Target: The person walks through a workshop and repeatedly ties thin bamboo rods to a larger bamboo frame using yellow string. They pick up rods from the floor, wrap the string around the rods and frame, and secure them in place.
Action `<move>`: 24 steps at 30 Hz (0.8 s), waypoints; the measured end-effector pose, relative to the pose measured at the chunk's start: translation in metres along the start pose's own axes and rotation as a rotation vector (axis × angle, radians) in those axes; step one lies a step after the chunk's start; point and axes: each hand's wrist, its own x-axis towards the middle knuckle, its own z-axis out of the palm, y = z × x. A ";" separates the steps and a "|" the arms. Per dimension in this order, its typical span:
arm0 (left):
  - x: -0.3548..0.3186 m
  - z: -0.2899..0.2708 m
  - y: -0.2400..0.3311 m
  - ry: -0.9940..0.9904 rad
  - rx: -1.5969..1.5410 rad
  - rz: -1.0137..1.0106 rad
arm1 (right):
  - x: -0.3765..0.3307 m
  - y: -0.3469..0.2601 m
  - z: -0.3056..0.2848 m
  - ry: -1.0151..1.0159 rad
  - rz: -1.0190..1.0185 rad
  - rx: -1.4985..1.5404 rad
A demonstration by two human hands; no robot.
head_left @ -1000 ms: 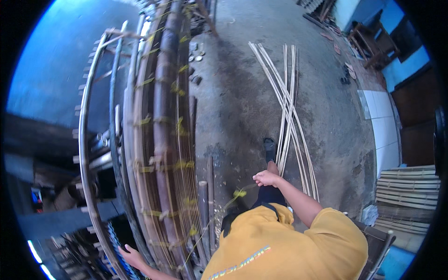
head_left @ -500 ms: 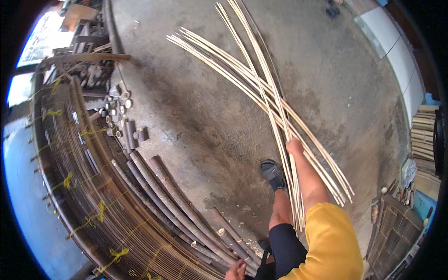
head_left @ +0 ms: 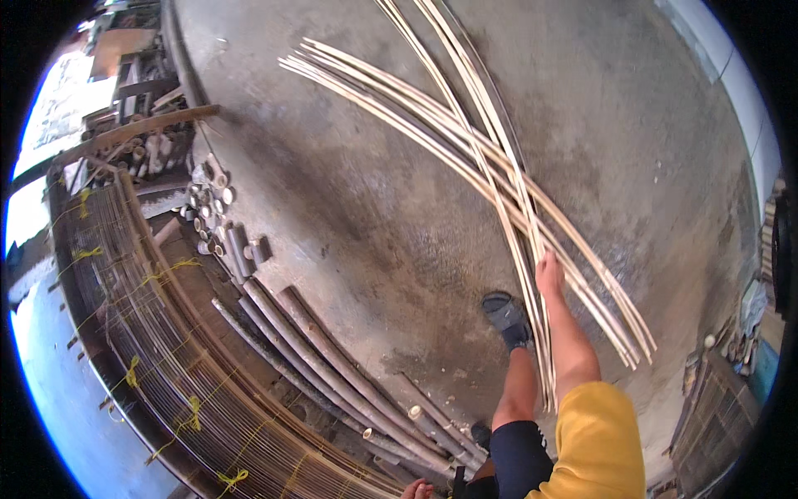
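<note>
My right hand (head_left: pixel 549 274), below a yellow sleeve, is closed round pale bamboo strips (head_left: pixel 527 200) in a long, narrow bundle. The bundle runs from the top of the view down past my leg. It crosses over a second spread of bamboo strips (head_left: pixel 399 116) lying slantwise on the concrete floor. Only the fingertips of my left hand (head_left: pixel 418 489) show at the lower edge, close to the ends of some bamboo poles; most of that hand is cut off. My sandalled foot (head_left: pixel 505 316) stands just left of the held strips.
Long bamboo poles (head_left: pixel 332 374) lie at lower left, beside a slatted bamboo rack (head_left: pixel 166 333) tied with yellow cord. Short cut bamboo pieces (head_left: pixel 220 208) are heaped beyond them. A woven panel (head_left: pixel 716 407) leans at lower right; pale blocks (head_left: pixel 740 91) edge the far right.
The view has shifted, so the floor strips and my right hand appear further right. My right hand stays on the strips. Less of my left hand shows at the lower edge.
</note>
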 end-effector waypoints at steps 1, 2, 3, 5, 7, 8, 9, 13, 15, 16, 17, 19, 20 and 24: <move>0.004 0.000 0.007 -0.016 -0.110 -0.109 | -0.021 -0.007 -0.013 0.214 -0.112 0.198; 0.007 0.000 0.018 -0.049 -0.217 -0.210 | -0.035 -0.006 -0.033 0.218 -0.101 0.288; -0.003 0.002 0.030 -0.064 -0.131 -0.121 | -0.059 -0.030 -0.060 0.260 -0.077 0.461; -0.050 0.004 0.062 -0.061 0.009 0.043 | -0.097 -0.077 -0.114 0.324 -0.130 0.492; -0.070 -0.012 0.090 -0.115 0.013 0.181 | -0.118 -0.120 -0.173 0.414 -0.244 0.653; -0.079 -0.022 0.091 -0.111 -0.016 0.159 | -0.136 -0.160 -0.217 0.463 -0.308 0.646; -0.079 -0.029 0.088 -0.106 -0.056 0.133 | -0.158 -0.202 -0.264 0.505 -0.380 0.641; -0.084 -0.045 0.092 0.153 0.041 0.312 | -0.193 -0.326 -0.378 0.632 -0.695 0.778; -0.113 -0.065 0.154 0.205 -0.050 0.346 | -0.234 -0.417 -0.421 0.665 -0.868 0.772; -0.115 -0.074 0.170 0.256 -0.057 0.475 | -0.264 -0.456 -0.438 0.541 -0.890 0.734; -0.119 -0.087 0.186 0.314 -0.056 0.593 | -0.300 -0.504 -0.446 0.453 -1.003 0.854; -0.163 -0.128 0.250 0.474 -0.142 0.758 | -0.400 -0.585 -0.454 -0.026 -1.179 1.129; -0.172 -0.145 0.266 0.611 -0.132 0.852 | -0.463 -0.621 -0.461 -0.422 -1.179 1.301; -0.224 -0.225 0.304 0.968 -0.349 0.968 | -0.679 -0.680 -0.432 -1.136 -0.888 1.310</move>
